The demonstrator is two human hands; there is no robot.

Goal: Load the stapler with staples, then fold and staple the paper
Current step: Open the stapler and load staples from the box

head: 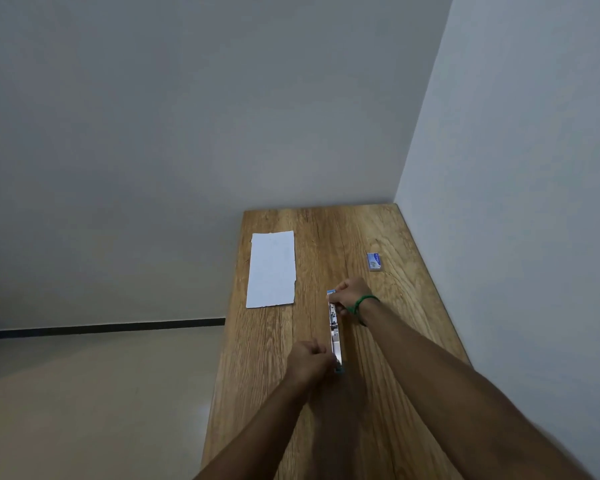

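The stapler (335, 332) lies swung fully open in a long line on the wooden table (388, 393), its metal staple channel facing up. My left hand (309, 358) grips its near end. My right hand (349, 292), with a green band on the wrist, pinches the far end, where a bit of blue shows. A white sheet of paper (272, 269) lies flat to the far left of the stapler, apart from both hands. A small blue staple box (374, 261) sits on the far right of the table. I cannot tell whether staples are in the channel.
The table stands in a corner, with a wall along its far edge and another along its right edge. Its left edge drops to a beige floor (101, 393).
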